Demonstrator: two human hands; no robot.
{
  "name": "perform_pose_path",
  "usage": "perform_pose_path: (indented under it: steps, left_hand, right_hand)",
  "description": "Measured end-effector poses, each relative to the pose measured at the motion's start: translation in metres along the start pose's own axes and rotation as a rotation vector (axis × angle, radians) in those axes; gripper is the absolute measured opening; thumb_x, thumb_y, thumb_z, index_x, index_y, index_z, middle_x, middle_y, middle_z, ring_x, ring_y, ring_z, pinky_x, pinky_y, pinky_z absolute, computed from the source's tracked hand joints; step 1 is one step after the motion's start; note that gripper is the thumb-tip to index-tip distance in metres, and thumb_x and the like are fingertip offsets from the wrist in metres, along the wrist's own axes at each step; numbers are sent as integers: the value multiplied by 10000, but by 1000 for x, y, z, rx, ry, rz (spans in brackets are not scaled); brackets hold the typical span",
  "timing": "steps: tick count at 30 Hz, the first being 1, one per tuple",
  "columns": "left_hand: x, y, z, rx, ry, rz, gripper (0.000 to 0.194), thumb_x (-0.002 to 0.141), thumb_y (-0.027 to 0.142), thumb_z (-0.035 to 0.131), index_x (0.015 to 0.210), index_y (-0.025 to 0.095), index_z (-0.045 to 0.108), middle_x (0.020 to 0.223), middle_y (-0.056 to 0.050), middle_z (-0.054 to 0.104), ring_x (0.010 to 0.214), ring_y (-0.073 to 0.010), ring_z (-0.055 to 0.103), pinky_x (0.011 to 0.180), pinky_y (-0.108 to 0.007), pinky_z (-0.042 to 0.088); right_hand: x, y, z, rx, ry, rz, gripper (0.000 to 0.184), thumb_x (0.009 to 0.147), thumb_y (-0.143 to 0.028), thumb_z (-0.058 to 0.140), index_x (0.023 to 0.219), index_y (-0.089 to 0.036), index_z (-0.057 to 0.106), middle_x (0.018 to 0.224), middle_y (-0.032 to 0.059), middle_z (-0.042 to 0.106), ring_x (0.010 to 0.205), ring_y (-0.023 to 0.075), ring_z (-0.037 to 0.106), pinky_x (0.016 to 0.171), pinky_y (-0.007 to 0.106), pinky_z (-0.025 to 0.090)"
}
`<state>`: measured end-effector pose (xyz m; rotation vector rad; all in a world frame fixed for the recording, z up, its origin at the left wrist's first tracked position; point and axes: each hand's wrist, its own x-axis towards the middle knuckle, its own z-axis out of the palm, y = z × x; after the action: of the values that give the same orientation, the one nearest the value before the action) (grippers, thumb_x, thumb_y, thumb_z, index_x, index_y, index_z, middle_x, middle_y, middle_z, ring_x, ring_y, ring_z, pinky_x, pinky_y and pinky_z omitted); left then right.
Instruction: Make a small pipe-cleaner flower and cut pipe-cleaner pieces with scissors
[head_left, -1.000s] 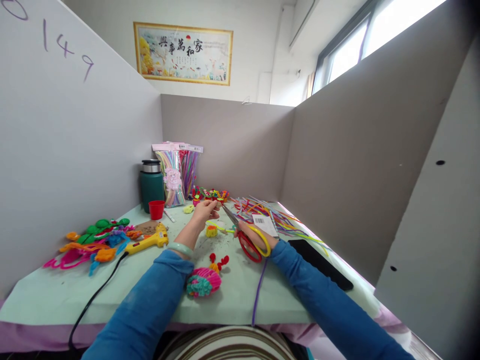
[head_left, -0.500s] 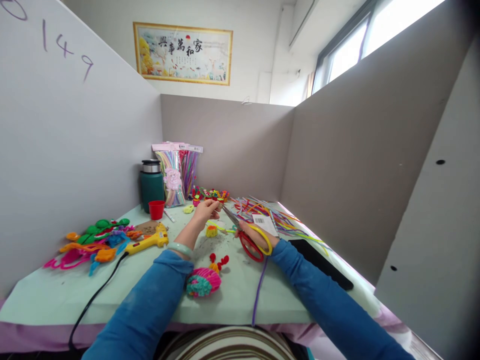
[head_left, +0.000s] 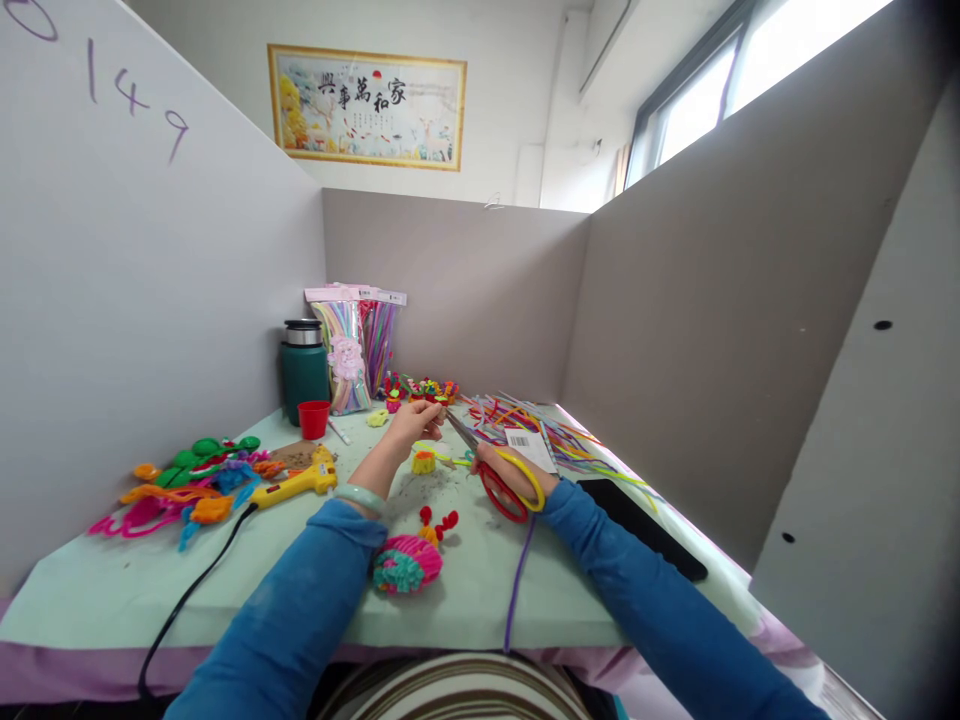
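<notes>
My right hand (head_left: 517, 472) grips a pair of scissors (head_left: 517, 485) with one red and one yellow handle loop, the blades pointing away and to the left. Close to the blade tips, my left hand (head_left: 416, 422) is closed in a pinch; what lies between its fingertips is too small to make out. Below the hands sits a small yellow and orange fuzzy piece (head_left: 424, 462). A pink and teal pipe-cleaner figure (head_left: 409, 563) with red-tipped feelers lies nearer to me. From beneath my right hand a purple pipe cleaner (head_left: 519, 590) runs to the table's front edge.
Left are a yellow glue gun (head_left: 296, 485) with a black cord, coloured fuzzy pieces (head_left: 202, 480), a red cup (head_left: 313, 420) and a green bottle (head_left: 304, 375). Loose pipe cleaners (head_left: 570, 440) lie back right, near a black flat object (head_left: 645, 527). Partitions (head_left: 450, 290) surround the table.
</notes>
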<state>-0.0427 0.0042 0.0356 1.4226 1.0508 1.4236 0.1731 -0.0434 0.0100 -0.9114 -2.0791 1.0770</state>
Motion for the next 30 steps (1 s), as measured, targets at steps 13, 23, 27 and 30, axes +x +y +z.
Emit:
perform_pose_path:
  steps: [13,23,27,30]
  left_hand:
    - [-2,1,4,-152,-6,-83,281,741,388,679,774,118,610,700,-24,620,454,-75,545,576,-292,539]
    - [0,-5,5,-258,-1,-104,197,765,292,685,811,110,626,742,-45,639,473,-72,561,593,-289,553]
    - [-1,-4,5,-231,12,-98,208,768,308,678,809,113,617,710,-31,626,463,-75,557,581,-290,549]
    - [-1,-3,4,-198,20,-90,223,764,321,674,822,114,612,705,-26,624,457,-74,555,577,-284,543]
  right_hand:
    - [3,1,2,-66,62,-23,561,915,-603,267,792,-156,584,380,-58,432,292,69,369,358,186,306]
    - [4,-2,-1,-154,86,-29,545,924,-598,260,777,-174,569,418,-47,433,328,86,380,374,216,320]
    - [5,-3,-3,-231,91,-57,539,928,-587,275,757,-171,572,428,-42,443,361,84,398,417,216,340]
    - [4,-2,-2,-181,77,-38,560,921,-610,263,776,-166,572,419,-50,433,335,75,374,394,210,328]
